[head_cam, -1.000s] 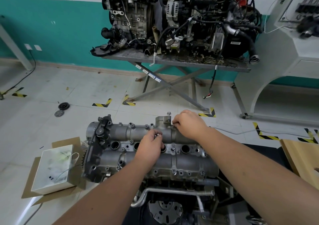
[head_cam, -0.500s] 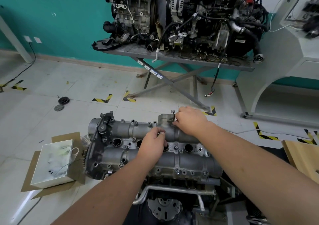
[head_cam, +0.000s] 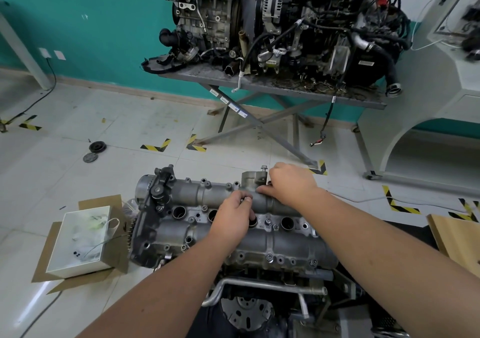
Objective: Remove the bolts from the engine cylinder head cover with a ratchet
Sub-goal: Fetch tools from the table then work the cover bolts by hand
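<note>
Head view. The cylinder head cover, a grey cast-aluminium part, lies across the lower centre of the frame on top of the engine. The left hand rests near the cover's middle, its fingers curled at the 12 o'clock edge over something small; whether it pinches a bolt cannot be told. The right hand, at 1 o'clock from the left hand, has its fingertips bent down against the rear rail of the cover, just beside the raised bolt; what they hold, if anything, is hidden. That bolt stands proud of the rear bracket at 12 o'clock, evidently backed out but not lifted away. Several bolt heads remain seated along the front flange at 6 o'clock, and one sits between the plug wells. No ratchet is visible. Judged progress: early to middle, with loosened fasteners being worked by hand and most still to come out. A white box on cardboard lies at 9 o'clock.
</note>
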`<move>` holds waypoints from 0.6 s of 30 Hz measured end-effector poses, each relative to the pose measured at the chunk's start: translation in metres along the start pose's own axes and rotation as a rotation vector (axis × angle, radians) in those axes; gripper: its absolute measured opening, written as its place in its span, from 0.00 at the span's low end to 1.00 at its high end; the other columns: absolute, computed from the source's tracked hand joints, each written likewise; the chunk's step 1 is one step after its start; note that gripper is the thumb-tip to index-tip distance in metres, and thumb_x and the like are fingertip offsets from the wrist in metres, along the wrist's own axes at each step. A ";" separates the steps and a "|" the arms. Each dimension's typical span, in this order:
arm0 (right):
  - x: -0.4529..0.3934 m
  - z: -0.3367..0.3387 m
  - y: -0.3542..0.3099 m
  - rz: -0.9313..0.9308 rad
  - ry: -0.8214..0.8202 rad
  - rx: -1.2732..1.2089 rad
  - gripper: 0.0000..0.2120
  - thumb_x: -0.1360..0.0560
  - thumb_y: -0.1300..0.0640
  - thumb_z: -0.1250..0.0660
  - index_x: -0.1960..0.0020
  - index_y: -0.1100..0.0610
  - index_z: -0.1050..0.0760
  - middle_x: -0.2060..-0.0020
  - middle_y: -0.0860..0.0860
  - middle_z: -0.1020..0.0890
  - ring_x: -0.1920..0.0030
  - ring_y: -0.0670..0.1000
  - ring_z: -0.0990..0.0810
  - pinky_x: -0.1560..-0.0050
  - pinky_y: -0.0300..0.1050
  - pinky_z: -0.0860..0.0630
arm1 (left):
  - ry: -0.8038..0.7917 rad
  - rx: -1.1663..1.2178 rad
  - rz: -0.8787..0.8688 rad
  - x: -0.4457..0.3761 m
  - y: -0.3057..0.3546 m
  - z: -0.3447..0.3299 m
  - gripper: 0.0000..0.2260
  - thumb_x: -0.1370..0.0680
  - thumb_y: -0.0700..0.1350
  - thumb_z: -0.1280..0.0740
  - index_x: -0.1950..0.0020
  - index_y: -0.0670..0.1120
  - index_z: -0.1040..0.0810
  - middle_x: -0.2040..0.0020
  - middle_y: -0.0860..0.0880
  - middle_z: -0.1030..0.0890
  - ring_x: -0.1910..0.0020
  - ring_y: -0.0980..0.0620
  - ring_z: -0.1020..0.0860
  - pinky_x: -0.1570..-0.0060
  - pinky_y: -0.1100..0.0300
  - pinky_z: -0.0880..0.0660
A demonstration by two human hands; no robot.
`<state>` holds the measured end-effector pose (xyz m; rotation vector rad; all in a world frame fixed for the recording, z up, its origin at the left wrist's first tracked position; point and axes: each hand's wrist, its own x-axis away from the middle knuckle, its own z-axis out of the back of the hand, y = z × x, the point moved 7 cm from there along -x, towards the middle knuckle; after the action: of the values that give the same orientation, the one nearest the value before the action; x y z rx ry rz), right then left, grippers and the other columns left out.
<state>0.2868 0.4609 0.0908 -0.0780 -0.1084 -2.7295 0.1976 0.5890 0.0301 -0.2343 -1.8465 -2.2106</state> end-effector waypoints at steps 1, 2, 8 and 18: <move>-0.001 0.000 0.001 -0.007 -0.010 -0.056 0.23 0.24 0.35 0.36 0.48 0.55 0.23 0.50 0.52 0.22 0.47 0.56 0.22 0.57 0.48 0.30 | -0.002 0.006 0.001 0.000 0.000 0.000 0.07 0.17 0.49 0.42 0.50 0.56 0.24 0.67 0.53 0.20 0.75 0.56 0.32 0.70 0.58 0.37; -0.001 0.000 0.003 -0.009 -0.034 -0.132 0.19 0.25 0.39 0.34 0.49 0.55 0.23 0.52 0.53 0.21 0.48 0.57 0.21 0.57 0.48 0.29 | -0.003 0.010 0.002 0.000 0.000 0.000 0.07 0.17 0.49 0.42 0.51 0.56 0.24 0.67 0.53 0.20 0.76 0.56 0.32 0.70 0.58 0.37; 0.000 -0.002 0.010 -0.007 -0.112 -0.200 0.14 0.22 0.52 0.35 0.66 0.54 0.28 0.67 0.53 0.26 0.56 0.59 0.23 0.61 0.44 0.36 | -0.005 -0.003 0.002 -0.001 -0.001 -0.001 0.08 0.18 0.49 0.42 0.52 0.57 0.24 0.67 0.54 0.19 0.77 0.58 0.31 0.71 0.58 0.35; 0.004 -0.005 0.012 -0.030 -0.103 -0.188 0.22 0.22 0.40 0.35 0.47 0.59 0.20 0.52 0.55 0.18 0.48 0.58 0.21 0.57 0.47 0.29 | -0.015 0.006 -0.005 0.000 -0.001 -0.001 0.07 0.18 0.50 0.42 0.50 0.57 0.25 0.67 0.54 0.19 0.77 0.58 0.31 0.71 0.58 0.36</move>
<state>0.2882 0.4479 0.0873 -0.2722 0.1194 -2.7583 0.1975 0.5886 0.0293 -0.2454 -1.8637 -2.2120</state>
